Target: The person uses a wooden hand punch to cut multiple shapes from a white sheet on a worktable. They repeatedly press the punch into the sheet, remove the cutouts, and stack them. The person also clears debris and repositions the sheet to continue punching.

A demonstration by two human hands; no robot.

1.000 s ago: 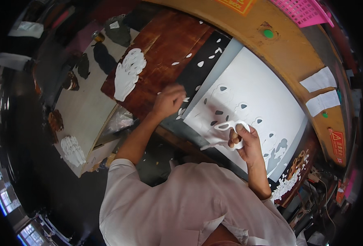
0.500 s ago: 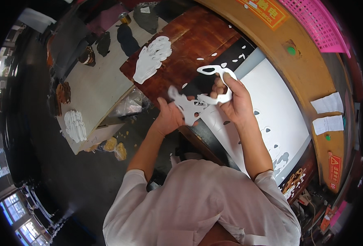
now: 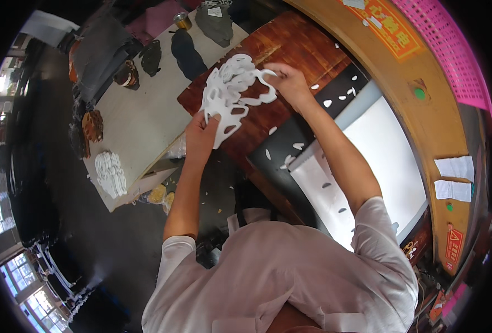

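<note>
Over the brown board, my left hand (image 3: pixel 201 133) is closed on the lower end of a flat white cut-out piece (image 3: pixel 236 123) with several openings. My right hand (image 3: pixel 288 83) pinches the tip of a curved white strip (image 3: pixel 271 95) between thumb and fingers. The strip loops toward the left hand's piece; whether the two are joined I cannot tell. Directly behind them lies a pile of similar white cut-outs (image 3: pixel 237 65), partly covered by the held pieces.
White sheet material (image 3: pixel 384 144) lies on the machine bed at right, beneath an orange-yellow beam (image 3: pixel 418 111). Small white scraps (image 3: pixel 327 103) dot the black strip. Another white stack (image 3: pixel 111 175) and dark pieces (image 3: pixel 187 55) sit on the pale table (image 3: pixel 140 111). A pink basket (image 3: pixel 451 61) is at upper right.
Both hands have moved up and away from the white sheet, carrying the white pieces to the pile on the brown board. The view has shifted slightly.
</note>
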